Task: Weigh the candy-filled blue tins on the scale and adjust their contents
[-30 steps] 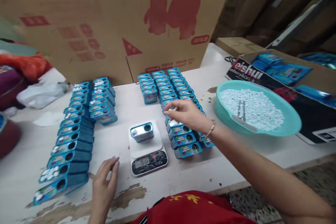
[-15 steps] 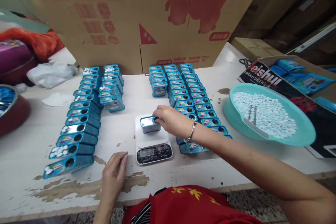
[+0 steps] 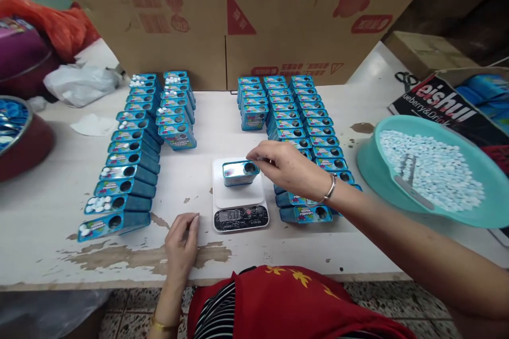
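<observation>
A blue tin (image 3: pixel 240 176) with a round dark opening at its right end stands on a white digital scale (image 3: pixel 240 198). Thumb and fingers of my right hand (image 3: pixel 292 167) are pinched together just above that opening; whatever is between the fingertips is too small to make out. On the scale's lit display, lettered digits show, though not sharply. My left hand (image 3: pixel 182 243) rests on the table left of the scale, fingers loosely bent and thumb apart, holding nothing. Small white candies (image 3: pixel 98 204) lie on top of some tins in the left rows.
Rows of blue tins (image 3: pixel 135 156) stand at left, and more tins (image 3: pixel 324 140) at right, partly behind my right forearm. A turquoise basin (image 3: pixel 368 161) of pale candies holds metal tongs (image 3: pixel 413 190). Behind stands a large cardboard box (image 3: pixel 199 58). A red-brown bowl (image 3: pixel 37 145) sits far left.
My right hand has lifted slightly off the tin's opening and moved right, uncovering the hole. The left hand stays put. The whole view has shifted a little.
</observation>
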The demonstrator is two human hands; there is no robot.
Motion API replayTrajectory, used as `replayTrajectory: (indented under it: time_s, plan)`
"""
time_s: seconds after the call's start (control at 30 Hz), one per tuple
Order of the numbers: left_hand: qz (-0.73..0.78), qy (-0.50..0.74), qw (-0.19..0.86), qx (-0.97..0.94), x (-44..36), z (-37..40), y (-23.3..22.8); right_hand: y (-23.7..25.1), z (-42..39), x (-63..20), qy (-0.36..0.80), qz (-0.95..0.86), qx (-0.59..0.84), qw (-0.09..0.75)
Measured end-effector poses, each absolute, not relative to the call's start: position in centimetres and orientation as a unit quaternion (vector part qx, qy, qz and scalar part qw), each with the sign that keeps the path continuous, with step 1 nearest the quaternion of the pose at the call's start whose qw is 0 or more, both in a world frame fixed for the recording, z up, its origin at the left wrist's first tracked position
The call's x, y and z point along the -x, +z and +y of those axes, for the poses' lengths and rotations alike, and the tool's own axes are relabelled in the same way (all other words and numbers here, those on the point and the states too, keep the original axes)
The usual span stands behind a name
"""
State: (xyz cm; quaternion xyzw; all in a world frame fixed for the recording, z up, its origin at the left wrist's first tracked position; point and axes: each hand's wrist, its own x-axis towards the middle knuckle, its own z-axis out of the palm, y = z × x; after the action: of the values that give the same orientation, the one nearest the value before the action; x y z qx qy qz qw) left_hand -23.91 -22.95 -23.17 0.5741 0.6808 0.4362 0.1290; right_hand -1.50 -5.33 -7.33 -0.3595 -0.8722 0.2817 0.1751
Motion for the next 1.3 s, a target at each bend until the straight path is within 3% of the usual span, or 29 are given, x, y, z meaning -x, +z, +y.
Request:
replayTrajectory:
  time_s: [0.67, 1.1, 1.3]
  plan:
    - [0.695, 0.418, 0.134, -0.569, 24.0, -22.8, -23.0, -7.8, -5.3, 2.2, 0.299, -0.875, 0.353, 0.14]
    - [0.691, 0.417, 0.133, -0.575, 23.8, -22.8, -22.9, -6.5, -5.1, -0.1, 0.389, -0.783, 0.408, 0.264]
    - [0.695, 0.413, 0.136, -0.572, 23.8, -22.8, -22.9, -7.4, -5.2, -1.2, 0.429, -0.754, 0.427, 0.255]
